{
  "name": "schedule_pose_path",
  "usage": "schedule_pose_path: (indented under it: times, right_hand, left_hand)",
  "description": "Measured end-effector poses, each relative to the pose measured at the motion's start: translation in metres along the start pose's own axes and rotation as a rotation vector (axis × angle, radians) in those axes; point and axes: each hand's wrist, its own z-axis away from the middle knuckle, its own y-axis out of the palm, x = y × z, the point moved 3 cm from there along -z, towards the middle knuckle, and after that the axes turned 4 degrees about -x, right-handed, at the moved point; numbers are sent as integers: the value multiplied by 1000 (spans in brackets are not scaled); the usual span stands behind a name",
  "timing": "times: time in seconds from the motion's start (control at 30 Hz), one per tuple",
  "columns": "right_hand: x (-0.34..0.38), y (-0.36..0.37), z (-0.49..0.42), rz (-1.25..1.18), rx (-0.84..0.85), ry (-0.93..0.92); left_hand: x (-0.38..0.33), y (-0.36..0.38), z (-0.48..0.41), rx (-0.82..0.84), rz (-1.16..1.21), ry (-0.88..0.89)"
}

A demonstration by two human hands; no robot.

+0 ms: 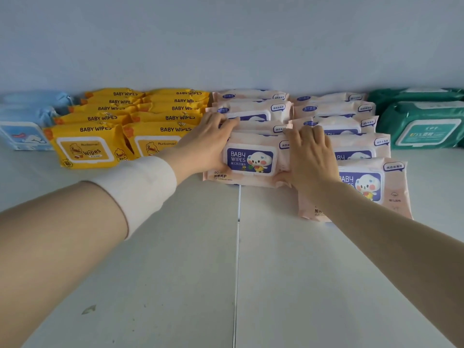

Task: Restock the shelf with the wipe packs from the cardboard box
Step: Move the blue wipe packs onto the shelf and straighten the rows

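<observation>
One pink pack between left hand, right hand, white shelf, pale wall

Illumination is even, diffuse and moderately bright, with a cool bluish cast on the back wall and the shelf. Shadows are faint and soft (a thin dark line under the front pink pack), and the wrappers show only a mild sheen. Wide-angle distortion bows the rows and enlarges the forearms toward the lower corners; near print is legible, while the blue packs at the left edge are soft.
</observation>
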Motion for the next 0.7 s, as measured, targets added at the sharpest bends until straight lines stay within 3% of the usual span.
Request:
schedule_pose_path:
  times: [0.3,0.47,0.6,0.7]
  right_hand:
    - [16,8,-18,33,-112,70]
    - [10,7,-15,-135,-104,96]
    - [6,6,-7,-319,-52,228]
    - [5,8,-9,-308,-62,238]
  left_hand:
    - [4,1,-17,-141,-174,-10]
    - [9,-2,-17,-81,-181,49]
    - [13,-6,-19,-7,-179,50]
    - [17,-7,-24,33,-158,9]
